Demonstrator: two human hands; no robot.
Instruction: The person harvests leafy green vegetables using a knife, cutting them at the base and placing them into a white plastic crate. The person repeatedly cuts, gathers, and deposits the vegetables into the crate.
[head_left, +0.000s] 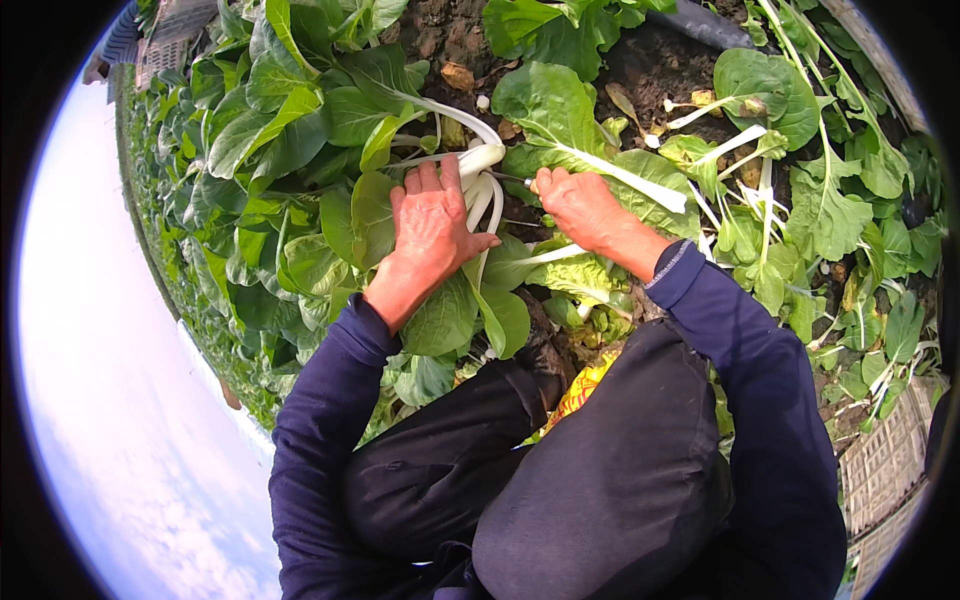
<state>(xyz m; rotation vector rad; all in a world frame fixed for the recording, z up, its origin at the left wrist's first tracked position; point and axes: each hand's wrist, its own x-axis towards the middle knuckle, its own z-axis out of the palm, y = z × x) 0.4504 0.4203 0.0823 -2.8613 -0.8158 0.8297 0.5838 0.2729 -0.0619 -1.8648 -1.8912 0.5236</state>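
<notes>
A leafy green plant like bok choy, with a thick white stalk base (480, 159), lies in front of me on the vegetable bed. My left hand (431, 221) grips it from above, fingers across the stalks just below the base and thumb spread to the right. In my right hand (574, 202) is a knife (531, 182), held by its handle. Its thin blade points left and reaches the stalks at the base; the tip is hidden there. A cut leaf with a white stem (622, 176) lies under and beyond my right hand.
Dense growing greens (247, 247) fill the left side. Loose trimmed leaves (765, 217) litter the soil (442, 37) at right. A woven basket (885, 457) stands at lower right, another (165, 52) at upper left near a person's striped sleeve (120, 37). A yellow printed bag (589, 382) shows between my knees.
</notes>
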